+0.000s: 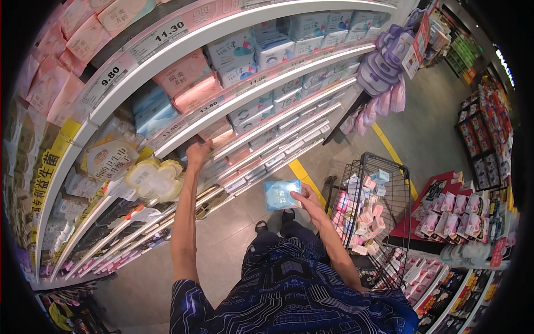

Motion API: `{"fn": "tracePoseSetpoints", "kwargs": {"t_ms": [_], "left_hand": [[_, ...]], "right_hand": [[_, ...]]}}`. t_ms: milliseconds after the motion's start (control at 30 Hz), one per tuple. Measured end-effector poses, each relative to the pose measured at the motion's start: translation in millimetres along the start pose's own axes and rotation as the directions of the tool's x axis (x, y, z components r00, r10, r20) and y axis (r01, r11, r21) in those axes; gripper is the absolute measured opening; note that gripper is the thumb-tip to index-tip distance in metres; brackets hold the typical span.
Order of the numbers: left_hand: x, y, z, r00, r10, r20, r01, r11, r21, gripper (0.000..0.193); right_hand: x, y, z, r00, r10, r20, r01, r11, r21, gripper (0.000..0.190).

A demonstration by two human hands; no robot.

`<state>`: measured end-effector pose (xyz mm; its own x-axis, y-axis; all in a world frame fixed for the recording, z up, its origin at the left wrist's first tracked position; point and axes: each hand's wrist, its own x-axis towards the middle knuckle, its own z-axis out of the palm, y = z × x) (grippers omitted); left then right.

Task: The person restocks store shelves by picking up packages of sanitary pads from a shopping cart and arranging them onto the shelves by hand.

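Observation:
My right hand (308,198) holds a light-blue plastic-wrapped pack (280,195) by its right edge, thumb on top, above the floor in front of me. At the left, my left hand (199,151) reaches into a shelf of wrapped packs; its fingers are partly hidden, and whether they hold a pack I cannot tell. Just beyond that hand lies a pink pack (217,128). Blue packs (155,112) and pink packs (183,73) stand on the shelf above, behind a price strip.
Long white shelves (250,85) with price labels run along my left. A wire shopping cart (406,208) holding many small boxes (367,215) stands at my right. Beyond it is a red display stand (434,194) with pink packs. Purple items (381,62) hang at the shelf's far end. Flower-shaped yellow cards (155,177) jut from the shelf.

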<state>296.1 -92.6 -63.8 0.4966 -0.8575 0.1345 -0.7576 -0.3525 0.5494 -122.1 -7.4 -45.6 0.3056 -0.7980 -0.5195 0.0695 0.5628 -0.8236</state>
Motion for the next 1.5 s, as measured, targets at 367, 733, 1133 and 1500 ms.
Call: {"fn": "tracePoseSetpoints", "kwargs": {"t_ms": [367,733,1133,1500], "left_hand": [[-11,16,-11,0.990,-0.073,0.119,0.089,0.988,-0.128,0.037],[-88,48,-36,0.980,0.142,-0.136,-0.172,0.953,-0.250,0.057],[-151,77,-67,0.921,0.053,0.385,0.262,0.645,-0.718,0.069],[-167,81,-66,0.994,-0.105,-0.022,0.087,0.910,-0.405,0.074]], "right_hand": [[11,-9,24,0.995,-0.021,0.097,0.027,0.997,-0.065,0.068],[31,-56,71,0.981,-0.129,0.142,0.148,0.980,-0.133,0.077],[59,-59,113,0.940,-0.181,0.289,0.221,0.969,-0.112,0.056],[91,-66,139,0.749,-0.285,0.599,0.571,0.735,-0.365,0.061]]}}
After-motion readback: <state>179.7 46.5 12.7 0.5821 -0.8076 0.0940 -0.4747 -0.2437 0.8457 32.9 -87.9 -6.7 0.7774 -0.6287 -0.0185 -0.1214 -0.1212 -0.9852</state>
